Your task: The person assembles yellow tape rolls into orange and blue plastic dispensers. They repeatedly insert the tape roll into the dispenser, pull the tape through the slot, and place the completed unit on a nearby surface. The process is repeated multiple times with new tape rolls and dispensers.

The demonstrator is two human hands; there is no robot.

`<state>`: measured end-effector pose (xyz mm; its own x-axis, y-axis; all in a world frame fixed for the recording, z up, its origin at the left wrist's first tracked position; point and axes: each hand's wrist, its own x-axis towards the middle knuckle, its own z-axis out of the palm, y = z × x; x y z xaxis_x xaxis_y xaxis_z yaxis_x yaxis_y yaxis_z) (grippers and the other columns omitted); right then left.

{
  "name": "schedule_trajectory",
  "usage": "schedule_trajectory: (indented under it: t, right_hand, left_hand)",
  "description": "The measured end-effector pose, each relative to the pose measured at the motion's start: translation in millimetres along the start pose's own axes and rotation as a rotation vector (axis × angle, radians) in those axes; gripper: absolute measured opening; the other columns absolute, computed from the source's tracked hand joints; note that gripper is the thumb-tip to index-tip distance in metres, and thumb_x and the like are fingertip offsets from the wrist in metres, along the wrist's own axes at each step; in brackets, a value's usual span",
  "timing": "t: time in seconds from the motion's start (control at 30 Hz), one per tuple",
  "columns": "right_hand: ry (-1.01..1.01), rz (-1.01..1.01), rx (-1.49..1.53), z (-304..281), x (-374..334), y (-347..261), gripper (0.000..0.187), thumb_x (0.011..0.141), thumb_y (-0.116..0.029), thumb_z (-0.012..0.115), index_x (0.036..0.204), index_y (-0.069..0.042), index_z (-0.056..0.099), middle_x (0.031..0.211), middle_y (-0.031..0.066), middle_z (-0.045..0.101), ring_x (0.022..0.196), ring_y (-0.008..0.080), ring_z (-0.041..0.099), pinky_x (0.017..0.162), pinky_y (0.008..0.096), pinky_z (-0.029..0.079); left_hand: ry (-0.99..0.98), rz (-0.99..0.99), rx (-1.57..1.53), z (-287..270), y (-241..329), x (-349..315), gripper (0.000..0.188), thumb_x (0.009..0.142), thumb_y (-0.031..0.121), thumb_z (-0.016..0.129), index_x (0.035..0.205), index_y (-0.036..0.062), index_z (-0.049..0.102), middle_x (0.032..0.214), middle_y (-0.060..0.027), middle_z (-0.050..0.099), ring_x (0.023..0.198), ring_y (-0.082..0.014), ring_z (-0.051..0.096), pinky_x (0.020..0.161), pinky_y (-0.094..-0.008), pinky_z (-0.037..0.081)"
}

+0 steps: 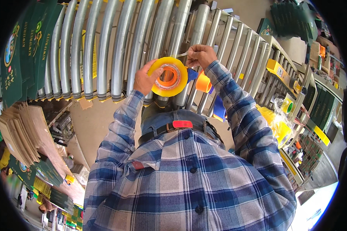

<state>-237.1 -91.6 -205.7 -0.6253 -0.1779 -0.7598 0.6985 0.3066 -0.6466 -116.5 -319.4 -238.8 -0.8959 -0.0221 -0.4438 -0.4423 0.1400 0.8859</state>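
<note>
My left hand (144, 79) grips a roll of yellow packing tape (171, 92) at its left side, with the thumb over its face. Inside the roll shows an orange core. Just up and to the right, my right hand (201, 56) is closed in a pinch on a thin pale strip (182, 54) that stretches toward the roll; it looks like the tape's loose end. Beside the roll is a blue piece (191, 74), perhaps part of a tape dispenser, and an orange roller or core (203, 82). How these parts join is partly hidden.
A metal roller conveyor (119, 46) runs in front of me. Dark green flat cartons (31, 50) lie at its left end. Cardboard sheets (17, 134) are stacked at lower left. On the right are wrapped yellow tape rolls (278, 125) and a yellow box (278, 70).
</note>
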Motion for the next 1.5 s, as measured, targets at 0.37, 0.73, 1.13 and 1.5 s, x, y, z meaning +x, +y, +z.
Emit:
schedule_trajectory:
  t: [0.37,0.73,1.13,1.5]
  right_hand:
    - [0.032,-0.101,-0.031,6,-6,23,0.022,0.089,-0.007,0.060,0.111,-0.003,0.064,0.078,0.0083,0.064,0.070,0.0157,0.065,0.066,0.0279,0.058]
    - [0.132,-0.154,-0.045,16,-23,38,0.031,0.088,-0.007,0.059,0.119,-0.007,0.064,0.082,0.0079,0.064,0.071,0.0158,0.062,0.067,0.0289,0.054]
    - [0.305,-0.303,0.016,41,6,82,0.020,0.085,-0.011,0.061,0.102,-0.001,0.063,0.087,0.0083,0.067,0.079,0.0159,0.064,0.077,0.0301,0.054]
    - [0.286,-0.291,0.197,34,12,100,0.017,0.083,-0.006,0.057,0.097,0.000,0.063,0.080,0.0062,0.065,0.072,0.0123,0.062,0.069,0.0274,0.054]
  left_hand:
    - [0.148,0.309,0.570,15,-13,-10,0.044,0.088,0.021,0.067,0.128,0.0053,0.055,0.116,-0.0172,0.059,0.109,-0.0335,0.055,0.096,-0.0412,0.043]
    - [0.122,0.303,0.463,6,-17,-8,0.042,0.092,0.024,0.062,0.129,0.0061,0.053,0.119,-0.0170,0.057,0.110,-0.0356,0.052,0.096,-0.0430,0.043]
    - [0.060,0.001,-0.040,10,-10,-7,0.055,0.089,0.036,0.066,0.130,0.0024,0.050,0.117,-0.0163,0.058,0.109,-0.0267,0.056,0.096,-0.0361,0.044]
    - [-0.054,-0.201,0.155,13,-7,-1,0.065,0.082,0.062,0.064,0.106,0.0019,0.057,0.097,-0.0146,0.065,0.093,-0.0256,0.064,0.083,-0.0356,0.048]
